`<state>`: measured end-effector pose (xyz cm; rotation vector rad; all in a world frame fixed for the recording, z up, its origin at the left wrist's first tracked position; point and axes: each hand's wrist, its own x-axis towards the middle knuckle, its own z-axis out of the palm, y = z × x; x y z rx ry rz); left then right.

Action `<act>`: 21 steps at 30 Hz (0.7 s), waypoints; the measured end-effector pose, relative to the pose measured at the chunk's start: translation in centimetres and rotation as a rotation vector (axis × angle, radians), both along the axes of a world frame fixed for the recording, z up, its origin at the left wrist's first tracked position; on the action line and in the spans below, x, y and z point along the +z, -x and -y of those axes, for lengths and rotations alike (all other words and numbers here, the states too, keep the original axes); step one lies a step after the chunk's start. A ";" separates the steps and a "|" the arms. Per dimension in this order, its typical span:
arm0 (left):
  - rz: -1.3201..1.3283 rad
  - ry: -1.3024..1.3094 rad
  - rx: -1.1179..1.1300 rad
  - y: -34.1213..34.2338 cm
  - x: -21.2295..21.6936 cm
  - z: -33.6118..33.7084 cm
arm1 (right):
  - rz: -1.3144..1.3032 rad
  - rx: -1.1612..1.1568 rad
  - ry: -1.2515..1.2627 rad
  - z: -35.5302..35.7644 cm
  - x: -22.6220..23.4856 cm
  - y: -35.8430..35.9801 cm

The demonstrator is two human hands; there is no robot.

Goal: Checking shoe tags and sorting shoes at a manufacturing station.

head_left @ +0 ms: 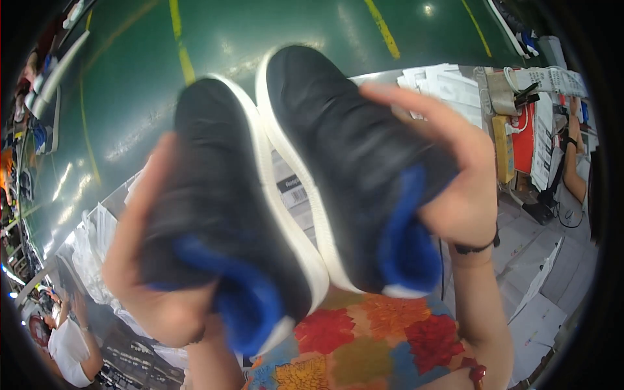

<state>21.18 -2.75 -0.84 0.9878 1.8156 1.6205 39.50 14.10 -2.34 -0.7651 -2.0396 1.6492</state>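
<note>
Close in front of me I hold a pair of black shoes with white soles and blue linings. My left hand [138, 286] is closed around the outer side of the left shoe [211, 162], slightly blurred. My right hand [471, 188] grips the outer side of the right shoe [325, 123]. Both toes point away from me, and the white soles face each other, touching near the toes and heels. Through the gap between them a label with a barcode [296, 196] shows. The undersides of the soles are hidden.
Beyond the shoes runs a green surface [130, 84] with yellow lines. White papers [445, 88] lie at its near edge. On the right are a yellow box [502, 149] and another person's arm [573, 166]. A person in white [68, 351] is at the lower left.
</note>
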 end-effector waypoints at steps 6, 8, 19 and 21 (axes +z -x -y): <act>0.162 -0.142 0.012 1.4 -1.1 2.5 | -0.278 -0.379 1.074 2.5 -6.6 0.1; 0.246 -0.180 0.006 0.6 -2.3 2.8 | -0.290 -0.369 1.041 2.1 -7.1 0.3; 0.692 -0.278 0.015 0.0 -7.5 -2.8 | -0.334 -0.303 0.985 -0.1 -6.4 2.0; 0.762 -0.293 0.022 0.3 -8.5 -4.8 | -0.348 -0.283 0.983 -0.7 -6.3 2.7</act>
